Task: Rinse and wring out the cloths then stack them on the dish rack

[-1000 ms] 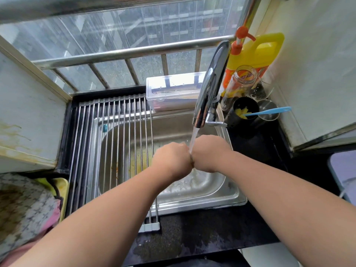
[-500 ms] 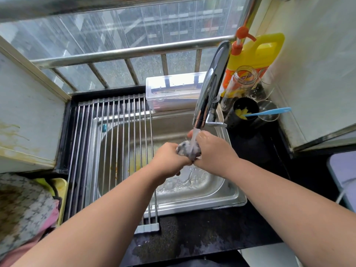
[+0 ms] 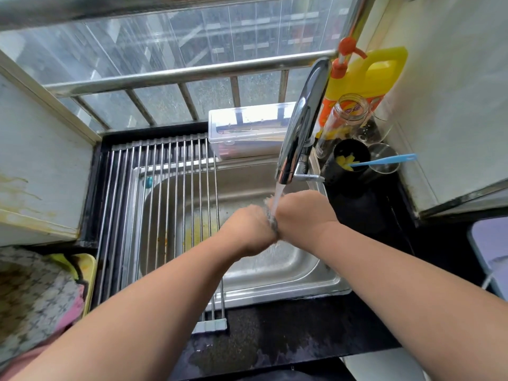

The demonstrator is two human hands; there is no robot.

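At the far left, a heap of patterned grey and pink cloths (image 3: 33, 295) sits by the counter's edge, well apart from the hands. Just right of it the roll-up dish rack (image 3: 132, 215) spans the left part of the sink (image 3: 275, 295), its steel bars running front to back. Over the open right part of the basin the left hand (image 3: 248, 229) is balled into a fist, back upward. Against its knuckles shows a dark, wet sliver of the cloth (image 3: 272, 222), and pressed to the other side of that is the right hand (image 3: 302, 213), also a fist. The fingers of both are tucked underneath and out of sight, but each hand looks clenched on one end of the bunched cloth. Above the right hand the chrome faucet (image 3: 301, 125) arches over, and its water stream (image 3: 279, 192) falls straight onto the seam between the fists, so this reads as rinsing on the way to wringing. What the next move turns on is the layout. The cloth's long axis appears to run left to right, from fist to fist, which suits twisting the hands opposite ways. The rack lies to the left of the cloth, its nearest bars just beside the left hand, with the right hand farther off. The left hand is therefore the better placed to carry the wrung cloth across, a leftward move that would also take it out of the stream. At the far right a yellow detergent jug (image 3: 368, 75) stands in the corner, playing no part.
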